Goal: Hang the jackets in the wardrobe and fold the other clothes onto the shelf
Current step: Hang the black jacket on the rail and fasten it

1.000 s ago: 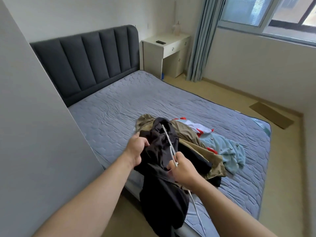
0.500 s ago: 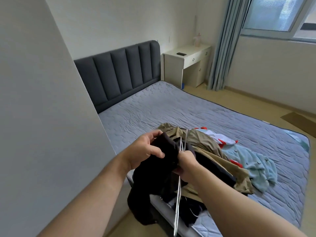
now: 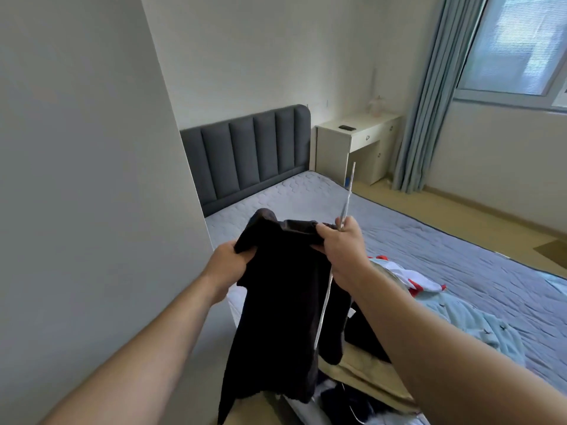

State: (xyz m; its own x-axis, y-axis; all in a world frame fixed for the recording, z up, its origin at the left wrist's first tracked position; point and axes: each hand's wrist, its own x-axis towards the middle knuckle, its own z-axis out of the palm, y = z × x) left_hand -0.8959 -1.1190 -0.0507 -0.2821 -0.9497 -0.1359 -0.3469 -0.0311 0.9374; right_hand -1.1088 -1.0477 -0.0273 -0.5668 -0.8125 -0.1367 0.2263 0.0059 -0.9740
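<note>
Above the grey quilted bed (image 3: 429, 228), our left hand (image 3: 228, 266) grips the black fabric jacket (image 3: 282, 314) by its shoulder; our right hand (image 3: 342, 251) clasps its collar plus the thin white hanger (image 3: 348, 191). We should keep the collar spread.

Two grips showed at centre frame: the left grip (image 3: 228, 265) and the right grip (image 3: 343, 250). With them were one black jacket (image 3: 282, 302) and one white hanger (image 3: 346, 194). At lower right, at least three more garments could be told apart: one tan garment (image 3: 368, 366), one white-and-red garment (image 3: 411, 277) and one light blue garment (image 3: 469, 323). There was one bed (image 3: 429, 240), and at upper right one pale surface (image 3: 374, 124), one curtain (image 3: 426, 111) and one window (image 3: 521, 44).
</note>
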